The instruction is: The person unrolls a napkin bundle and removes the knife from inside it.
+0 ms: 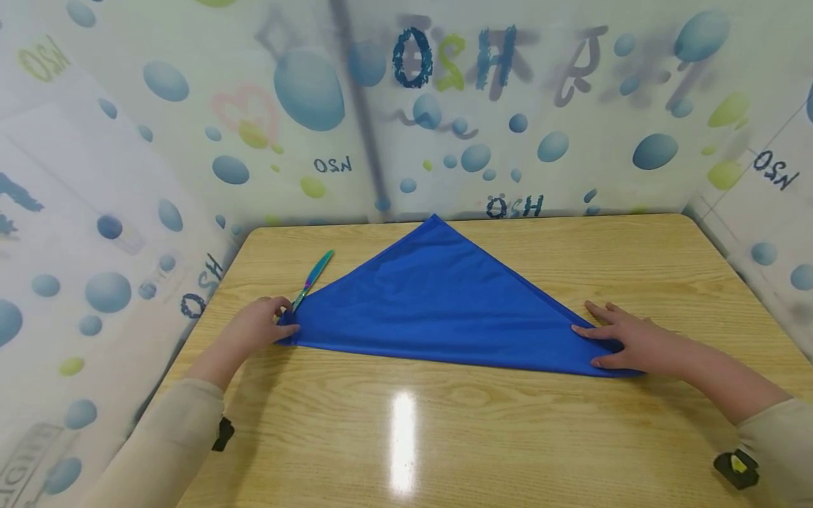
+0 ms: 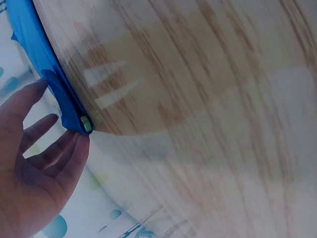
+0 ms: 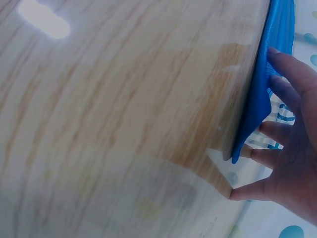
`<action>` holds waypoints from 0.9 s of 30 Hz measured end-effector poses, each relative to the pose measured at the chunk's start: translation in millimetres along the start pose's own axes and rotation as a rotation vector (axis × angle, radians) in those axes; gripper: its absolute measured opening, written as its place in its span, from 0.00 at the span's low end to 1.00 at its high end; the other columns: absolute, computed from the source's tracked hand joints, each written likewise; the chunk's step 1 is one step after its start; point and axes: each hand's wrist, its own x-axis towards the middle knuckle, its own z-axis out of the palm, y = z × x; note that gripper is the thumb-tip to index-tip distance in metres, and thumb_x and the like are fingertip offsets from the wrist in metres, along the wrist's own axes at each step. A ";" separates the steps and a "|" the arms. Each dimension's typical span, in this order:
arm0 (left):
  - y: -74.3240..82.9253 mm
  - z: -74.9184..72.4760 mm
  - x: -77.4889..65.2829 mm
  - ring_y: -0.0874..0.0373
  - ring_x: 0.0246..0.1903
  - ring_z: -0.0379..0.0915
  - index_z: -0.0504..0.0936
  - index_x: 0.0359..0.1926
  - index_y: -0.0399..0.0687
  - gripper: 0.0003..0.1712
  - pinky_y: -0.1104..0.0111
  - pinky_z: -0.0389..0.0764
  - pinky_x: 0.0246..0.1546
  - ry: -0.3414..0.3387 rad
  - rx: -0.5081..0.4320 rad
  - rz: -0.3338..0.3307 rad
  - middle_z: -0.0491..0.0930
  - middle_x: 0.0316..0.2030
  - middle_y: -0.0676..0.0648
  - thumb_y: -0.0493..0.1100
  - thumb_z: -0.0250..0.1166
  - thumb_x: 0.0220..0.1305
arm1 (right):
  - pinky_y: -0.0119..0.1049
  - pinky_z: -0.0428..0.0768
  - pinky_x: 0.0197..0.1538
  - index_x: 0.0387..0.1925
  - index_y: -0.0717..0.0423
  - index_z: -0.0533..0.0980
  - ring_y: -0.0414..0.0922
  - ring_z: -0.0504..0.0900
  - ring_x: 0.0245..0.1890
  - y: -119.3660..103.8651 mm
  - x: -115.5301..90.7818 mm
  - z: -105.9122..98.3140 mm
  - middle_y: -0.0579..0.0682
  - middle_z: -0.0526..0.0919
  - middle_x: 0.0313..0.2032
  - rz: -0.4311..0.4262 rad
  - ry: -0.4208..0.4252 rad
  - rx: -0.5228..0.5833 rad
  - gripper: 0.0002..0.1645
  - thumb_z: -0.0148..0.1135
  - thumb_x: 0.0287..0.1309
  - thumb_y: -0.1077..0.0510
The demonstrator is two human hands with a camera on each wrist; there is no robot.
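Note:
A blue cloth (image 1: 432, 310), folded into a wide triangle, lies on the wooden table, its peak towards the back wall. At its left corner my left hand (image 1: 259, 324) holds the fabric between curved thumb and fingers. The left wrist view shows this hand (image 2: 44, 158) around the narrow end of the cloth (image 2: 62, 99). My right hand (image 1: 635, 340) rests at the right corner with fingers spread, some on the fabric and others on the table beyond. Seen from the right wrist, those fingers (image 3: 287, 74) touch the cloth's edge (image 3: 255, 104).
A shiny, multicoloured table knife (image 1: 314, 276) lies by the cloth's left slope, its lower end close to my left hand. The wooden table (image 1: 508, 430) meets a wall (image 1: 394, 141) covered with printed bubbles and letters at the back. Similar covering runs along both sides.

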 end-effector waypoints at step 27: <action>-6.2 -11.0 -0.1 0.40 0.39 0.74 0.73 0.49 0.31 0.15 0.51 0.76 0.39 -0.093 -0.057 -0.061 0.77 0.40 0.32 0.30 0.57 0.60 | 0.80 0.53 0.53 0.66 0.56 0.71 0.76 0.48 0.66 2.1 0.2 0.5 0.69 0.53 0.70 0.000 0.002 -0.023 0.42 0.69 0.53 0.40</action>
